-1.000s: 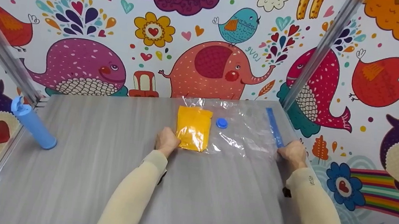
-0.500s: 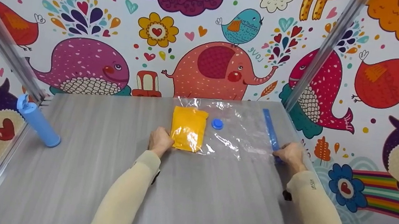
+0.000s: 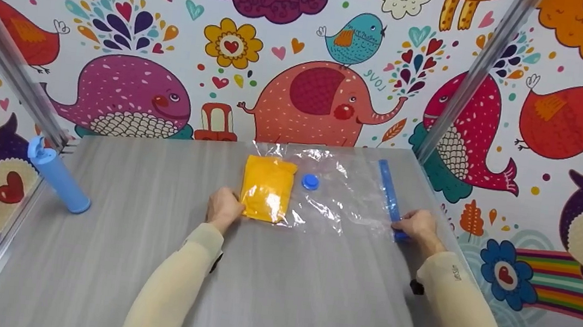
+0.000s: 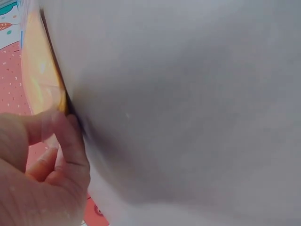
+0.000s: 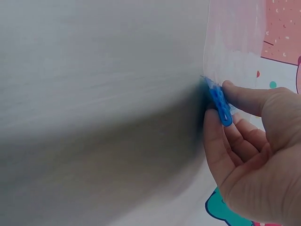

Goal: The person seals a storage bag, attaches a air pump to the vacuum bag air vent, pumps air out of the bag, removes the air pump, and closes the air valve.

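A clear plastic vacuum bag (image 3: pixel 339 202) lies flat on the table, with a folded yellow cloth (image 3: pixel 268 188) in its left part and a round blue valve (image 3: pixel 310 181) beside the cloth. Along the bag's right end runs a blue sealing strip (image 3: pixel 388 188). My left hand (image 3: pixel 225 208) pinches the lower left corner of the bag between thumb and index finger, close to the cloth (image 4: pixel 42 70). At the strip's near end, my right hand (image 3: pixel 418 227) pinches a small blue clip-like piece (image 5: pixel 220 104) between thumb and fingers.
A light blue bottle (image 3: pixel 59 175) stands at the table's left side, its top flipped up. Patterned walls rise behind and at both sides of the grey table (image 3: pixel 287 294), with metal posts (image 3: pixel 470 90) at the corners.
Both hands and the bag have shifted a little to the left across the table. The cloth and valve have moved along with the bag.
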